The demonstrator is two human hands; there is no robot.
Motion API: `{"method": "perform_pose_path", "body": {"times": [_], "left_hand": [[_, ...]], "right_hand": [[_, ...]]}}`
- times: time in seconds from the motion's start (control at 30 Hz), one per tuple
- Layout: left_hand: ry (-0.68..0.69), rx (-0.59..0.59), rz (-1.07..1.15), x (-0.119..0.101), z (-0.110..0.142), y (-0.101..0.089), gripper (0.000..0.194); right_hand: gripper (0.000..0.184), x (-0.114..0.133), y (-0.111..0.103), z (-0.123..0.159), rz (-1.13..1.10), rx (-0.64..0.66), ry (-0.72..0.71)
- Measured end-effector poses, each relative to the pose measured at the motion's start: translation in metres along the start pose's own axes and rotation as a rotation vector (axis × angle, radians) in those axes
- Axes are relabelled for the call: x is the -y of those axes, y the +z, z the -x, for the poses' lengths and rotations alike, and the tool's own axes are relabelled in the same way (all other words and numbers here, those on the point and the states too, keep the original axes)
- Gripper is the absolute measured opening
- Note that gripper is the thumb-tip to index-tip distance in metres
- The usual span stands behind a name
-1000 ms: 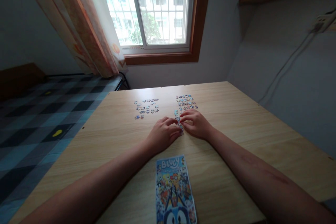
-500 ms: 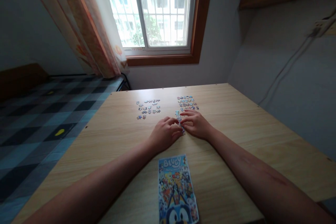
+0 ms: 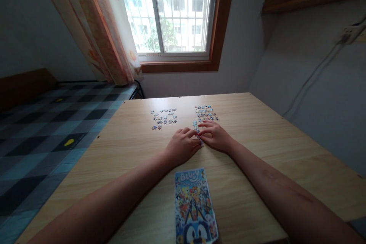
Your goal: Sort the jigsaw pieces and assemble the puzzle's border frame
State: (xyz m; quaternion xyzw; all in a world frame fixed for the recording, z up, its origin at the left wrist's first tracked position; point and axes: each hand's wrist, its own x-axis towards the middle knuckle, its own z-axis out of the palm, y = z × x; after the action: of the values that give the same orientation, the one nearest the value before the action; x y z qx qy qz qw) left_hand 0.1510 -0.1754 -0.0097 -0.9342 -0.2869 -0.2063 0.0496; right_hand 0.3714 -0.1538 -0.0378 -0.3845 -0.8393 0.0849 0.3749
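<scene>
Both of my hands rest on the wooden table [image 3: 257,152], meeting over a short joined strip of jigsaw pieces [image 3: 196,126]. My left hand [image 3: 183,147] has its fingers curled against the strip's left side. My right hand [image 3: 215,135] pinches the strip from the right with fingertips pressed together. Most of the strip is hidden under the fingers. Beyond my right hand lies a cluster of loose pieces [image 3: 205,111]. A second, more spread-out group of pieces [image 3: 164,117] lies to the left of it.
A colourful picture card [image 3: 194,207] with a blue cartoon dog lies near the table's front edge between my forearms. A bed with a checked cover [image 3: 42,133] stands left of the table. A window and curtain [image 3: 108,26] are behind, a grey wall on the right.
My hands have stayed together on the strip of pieces, with only slight finger shifts. The camera has drifted a little, so everything sits slightly further right in view.
</scene>
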Motion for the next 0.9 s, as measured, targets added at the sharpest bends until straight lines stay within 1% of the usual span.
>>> {"method": "perform_pose_path", "body": {"times": [0.1, 0.2, 0.33, 0.43, 0.53, 0.7, 0.9], "left_hand": [[0.008, -0.001, -0.014, -0.001, 0.0, 0.0, 0.023], [-0.008, -0.019, 0.025, 0.001, 0.001, 0.002, 0.021], [-0.031, -0.072, 0.086, 0.009, 0.005, 0.002, 0.023], [-0.037, -0.108, 0.135, 0.016, 0.008, -0.001, 0.02], [-0.014, -0.091, 0.168, 0.02, 0.009, -0.003, 0.019], [0.078, -0.017, 0.208, 0.017, 0.007, -0.005, 0.026], [0.114, -0.021, 0.23, 0.014, 0.006, -0.006, 0.032]], "right_hand": [[0.012, 0.0, 0.0, 0.0, 0.002, 0.0, -0.007], [0.012, 0.001, -0.001, 0.0, 0.0, -0.01, -0.015], [0.016, 0.002, -0.005, 0.002, -0.006, -0.04, -0.028], [0.021, 0.002, -0.009, 0.004, -0.007, -0.039, -0.039], [0.026, 0.003, -0.012, 0.006, -0.004, -0.01, -0.034], [0.027, 0.006, -0.013, 0.006, -0.003, 0.071, -0.056], [0.032, 0.006, -0.009, 0.005, 0.018, 0.12, -0.059]]}}
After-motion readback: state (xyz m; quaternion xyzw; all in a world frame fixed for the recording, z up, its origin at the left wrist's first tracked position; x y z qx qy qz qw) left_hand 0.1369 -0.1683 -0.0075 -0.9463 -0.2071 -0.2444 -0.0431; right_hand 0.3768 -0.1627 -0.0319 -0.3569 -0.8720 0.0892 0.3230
